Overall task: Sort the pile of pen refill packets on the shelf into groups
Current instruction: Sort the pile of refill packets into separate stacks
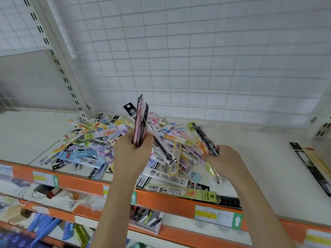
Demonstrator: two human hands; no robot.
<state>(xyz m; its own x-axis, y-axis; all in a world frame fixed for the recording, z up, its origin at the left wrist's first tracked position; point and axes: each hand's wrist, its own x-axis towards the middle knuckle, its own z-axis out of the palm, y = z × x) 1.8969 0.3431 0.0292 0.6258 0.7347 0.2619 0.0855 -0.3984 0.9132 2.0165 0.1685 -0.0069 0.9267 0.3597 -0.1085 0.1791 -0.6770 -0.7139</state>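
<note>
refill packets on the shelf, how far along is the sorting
Early on. Done: only a couple of packets lie apart at the shelf's right end. In hand: the left hand grips an upright bunch of pink and dark packets, and the right hand holds a dark bunch. Left: the big mixed pile is still heaped in the middle.

Retail shop, stationery aisle. Evidence: white gondola shelf (268,158) with orange price rail (161,199) just below the hands (132,151), carrying price labels (217,215) with green arrow tags. Wire grid back panel (197,59) and slotted upright (59,65) behind the hands. Heap of packaged pen refills (100,140) under them. Lower shelves (53,212) hold more packaged stock.
</note>
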